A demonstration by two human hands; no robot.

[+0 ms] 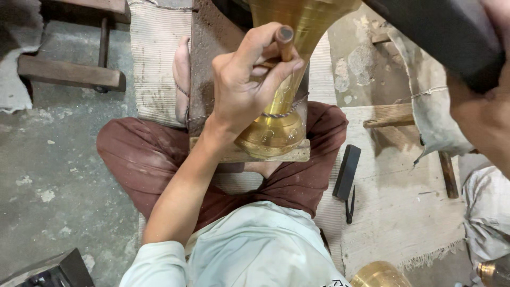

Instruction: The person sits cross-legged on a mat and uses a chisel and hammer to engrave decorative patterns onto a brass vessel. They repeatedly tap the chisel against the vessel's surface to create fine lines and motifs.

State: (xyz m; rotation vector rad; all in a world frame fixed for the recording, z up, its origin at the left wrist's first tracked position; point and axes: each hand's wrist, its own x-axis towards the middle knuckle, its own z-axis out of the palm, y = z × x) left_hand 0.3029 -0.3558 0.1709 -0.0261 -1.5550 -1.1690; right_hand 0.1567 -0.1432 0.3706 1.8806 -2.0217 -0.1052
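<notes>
A shiny brass vase lies on its side on a wooden block across my lap, tied down by a thin cord. My left hand rests on the vase's neck and grips a short metal chisel upright against the brass. My right hand is raised at the upper right, close to the camera, holding a dark hammer-like block above the work. My bare foot presses against the block's left side.
A dark flat bar and a small dark tool lie on the pale mat to my right. Another brass piece sits at the bottom edge. Wooden beams lie at the upper left on the concrete floor.
</notes>
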